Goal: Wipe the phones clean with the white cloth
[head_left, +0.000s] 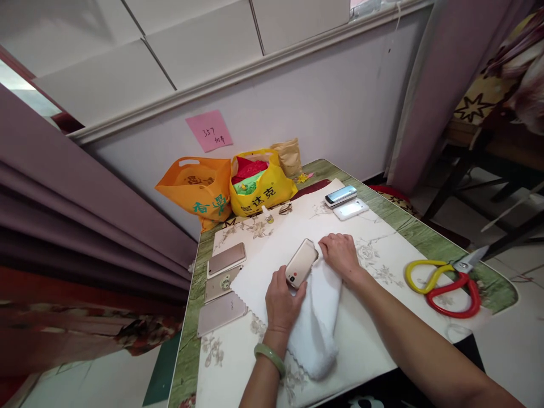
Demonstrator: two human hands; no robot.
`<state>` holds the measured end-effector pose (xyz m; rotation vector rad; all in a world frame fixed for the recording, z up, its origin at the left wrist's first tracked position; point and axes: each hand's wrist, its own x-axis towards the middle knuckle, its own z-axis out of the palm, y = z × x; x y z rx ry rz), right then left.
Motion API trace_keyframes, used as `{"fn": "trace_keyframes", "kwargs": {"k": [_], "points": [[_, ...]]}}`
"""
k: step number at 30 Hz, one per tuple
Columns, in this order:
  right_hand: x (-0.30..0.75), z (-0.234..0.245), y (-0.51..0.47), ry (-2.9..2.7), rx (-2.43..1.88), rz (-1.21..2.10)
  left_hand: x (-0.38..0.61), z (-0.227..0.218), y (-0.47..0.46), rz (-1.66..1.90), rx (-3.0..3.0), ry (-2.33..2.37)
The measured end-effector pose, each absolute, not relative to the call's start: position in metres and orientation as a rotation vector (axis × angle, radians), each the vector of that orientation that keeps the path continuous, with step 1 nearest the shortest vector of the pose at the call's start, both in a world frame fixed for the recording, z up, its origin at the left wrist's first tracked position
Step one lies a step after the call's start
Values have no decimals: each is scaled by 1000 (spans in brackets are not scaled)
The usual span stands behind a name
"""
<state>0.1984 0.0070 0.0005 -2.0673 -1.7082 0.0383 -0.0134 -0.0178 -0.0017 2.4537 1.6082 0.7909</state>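
Note:
My left hand [281, 303] grips the lower end of a pale gold phone [301, 263], lying back side up, its fingers closed round it. My right hand [340, 254] rests next to the phone's upper end, fingers curled down onto a white cloth [317, 323] that is bunched under both hands. A thin white sheet [263, 266] lies flat beneath them on the table. A green bangle [269, 357] sits on my left wrist.
Three phones [226, 258] lie in a column at the table's left edge. Two more devices [341, 195] sit at the back. Scissors [446, 280] with yellow and red handles lie at the right. An orange bag [199, 192] and a yellow bag [259, 184] stand against the wall.

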Motion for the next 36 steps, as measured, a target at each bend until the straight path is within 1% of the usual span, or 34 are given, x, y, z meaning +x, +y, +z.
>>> {"fn": "trace_keyframes", "kwargs": {"k": [2,5,8,12,14,16,18,20,23,26,29,32,36], "points": [[205,4,5,-1691,-2094,8,-14,-2,-18,786,2450,1616],[211,9,5,-1501,-2085,-95,-14,-3,-17,786,2456,1599],[202,11,4,-1432,-1852,-162,-15,-5,-16,801,2478,1573],[174,4,1,-1895,-1337,97,-16,-6,-16,832,2491,1551],[167,-2,1,-2024,-1248,188,-16,-7,-17,827,2479,1553],[169,-6,4,-1929,-1430,167,-16,-7,-17,816,2470,1557],[179,-7,8,-1685,-1727,100,-16,-7,-16,814,2468,1553],[190,-5,10,-1478,-1891,77,-16,-7,-16,834,2464,1551],[196,5,6,-1373,-1817,73,-16,-6,-15,851,2459,1550],[191,16,-3,-1487,-1714,158,-16,-5,-16,837,2455,1559],[185,20,-8,-1709,-1832,308,-16,-5,-17,830,2446,1568],[183,17,-7,-1755,-1994,429,-16,-5,-17,822,2437,1573],[187,18,-5,-1720,-1931,577,-16,-5,-16,814,2420,1566]]}}
